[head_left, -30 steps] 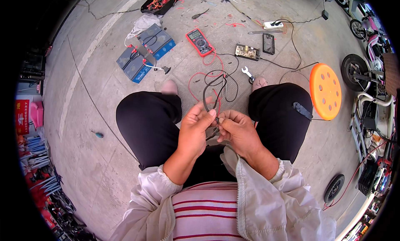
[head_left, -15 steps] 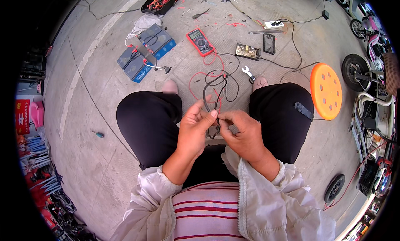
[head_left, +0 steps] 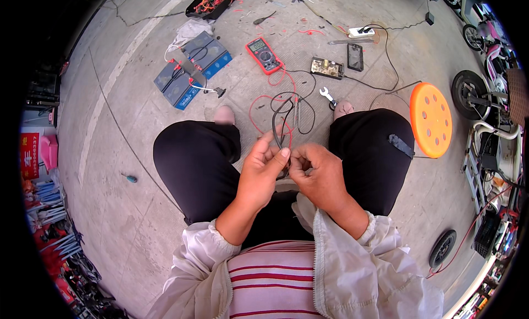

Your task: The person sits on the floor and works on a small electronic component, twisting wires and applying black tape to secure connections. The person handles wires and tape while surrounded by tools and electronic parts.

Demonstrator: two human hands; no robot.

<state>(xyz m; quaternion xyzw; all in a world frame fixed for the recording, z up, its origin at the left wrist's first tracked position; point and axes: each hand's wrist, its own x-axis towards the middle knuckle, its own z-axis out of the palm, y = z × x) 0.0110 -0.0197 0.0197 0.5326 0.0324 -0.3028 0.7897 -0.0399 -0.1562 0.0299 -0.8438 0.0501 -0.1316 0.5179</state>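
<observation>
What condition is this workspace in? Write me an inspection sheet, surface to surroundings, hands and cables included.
Surface: grey concrete floor, scattered with red wire scraps.
Work items: looped flexible black cable; rectangular red-framed multimeter.
Clutter: silver open-ended metal wrench; black tray of tangled reddish wires.
Hands: left hand holds the cable; right hand is beside it, grip unclear.
Cables: thin black cord running from a beige rectangular circuit board.
Surroundings: round orange perforated seat and black wheel at right.

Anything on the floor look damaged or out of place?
Yes: an electronics unit lies open, its insides exposed; a black rectangular piece, possibly its cover, sits apart, up and right. A loose red wire lies farther off.
</observation>
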